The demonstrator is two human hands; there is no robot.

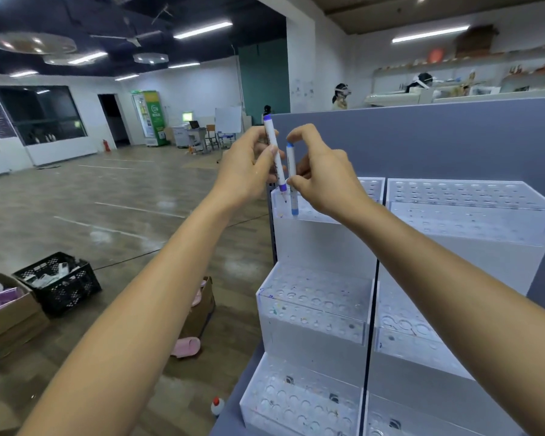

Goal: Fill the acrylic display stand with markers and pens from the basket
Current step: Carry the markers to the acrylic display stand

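Right hand (323, 171) pinches a white pen with light blue ends (291, 171) between thumb and curled fingers, holding it nearly upright with its lower end dipping into the top tier of the clear acrylic display stand (315, 247), near that tier's left end. Left hand (247, 166), just beside it, grips a second white pen with purple ends (272, 146); this one tilts slightly, and its fine tip hangs at the tier's left corner, though I cannot tell whether it touches the acrylic. The stand steps down in three tiers, each with rows of round holes and flecks of ink. A second, similar stand (472, 215) sits right beside it, and both back onto a grey partition panel (422, 143). A small bottle with a red cap (217, 405) stands near the lowest tier's left edge. On the wooden floor to the left are a pink slipper (186, 346), cardboard boxes (10, 313) and a black perforated crate (60, 283), well apart from the stand.
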